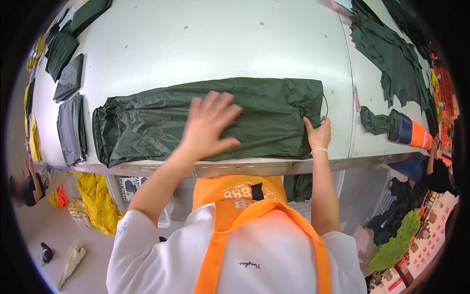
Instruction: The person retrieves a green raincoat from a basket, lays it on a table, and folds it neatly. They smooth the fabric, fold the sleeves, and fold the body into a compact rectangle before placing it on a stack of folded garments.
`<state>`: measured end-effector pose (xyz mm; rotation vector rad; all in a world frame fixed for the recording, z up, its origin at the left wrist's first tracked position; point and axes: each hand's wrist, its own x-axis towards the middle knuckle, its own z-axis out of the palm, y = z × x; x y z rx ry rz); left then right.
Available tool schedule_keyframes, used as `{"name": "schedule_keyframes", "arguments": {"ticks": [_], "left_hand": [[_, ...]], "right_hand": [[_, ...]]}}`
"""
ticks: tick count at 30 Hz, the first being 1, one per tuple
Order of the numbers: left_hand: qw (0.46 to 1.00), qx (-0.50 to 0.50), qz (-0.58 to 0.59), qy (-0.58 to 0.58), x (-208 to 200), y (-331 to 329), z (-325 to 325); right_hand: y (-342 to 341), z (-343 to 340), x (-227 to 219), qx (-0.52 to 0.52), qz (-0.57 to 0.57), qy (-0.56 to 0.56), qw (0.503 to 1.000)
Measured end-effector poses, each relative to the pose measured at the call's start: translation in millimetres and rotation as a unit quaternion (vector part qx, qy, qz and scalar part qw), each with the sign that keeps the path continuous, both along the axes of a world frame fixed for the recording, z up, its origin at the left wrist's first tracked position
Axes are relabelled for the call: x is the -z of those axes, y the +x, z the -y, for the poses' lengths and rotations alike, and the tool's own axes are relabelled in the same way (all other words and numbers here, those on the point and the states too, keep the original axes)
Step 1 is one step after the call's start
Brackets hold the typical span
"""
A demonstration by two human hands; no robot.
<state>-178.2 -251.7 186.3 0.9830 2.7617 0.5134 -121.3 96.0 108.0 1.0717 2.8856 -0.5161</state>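
A dark green, shiny folded garment (264, 117) lies lengthwise along the near edge of the table. It looks like thin waterproof cloth, creased most at its left end. My left hand (210, 126) is over its middle, palm down with fingers spread, slightly blurred. Whether that palm presses on the cloth I cannot tell. At the garment's right end, my right hand (319, 134) grips the edge, thumb on top and the other fingers partly hidden. A thin dark cord (326, 104) loops out from the edge just above this hand.
Folded dark green bundles (72, 130) line the table's left side. To the right lie a loose pile of dark green cloth (391, 59), a roll with an orange band (413, 131) and a small pinkish tool (356, 99). A metal strip (220, 169) edges the table. Other people stand at both sides.
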Motion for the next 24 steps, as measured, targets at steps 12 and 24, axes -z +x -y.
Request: {"name": "schedule_keyframes", "arguments": {"ticks": [12,24], "left_hand": [[1.0,0.013,-0.009,0.01,80,12,-44],[0.443,-0.275,0.654,0.548,72,-35,120]], "right_hand": [[-13,-5,-102,-0.023,-0.015,-0.447,0.894],[-68,321,-94,-0.344,0.06,-0.137,0.927]]}}
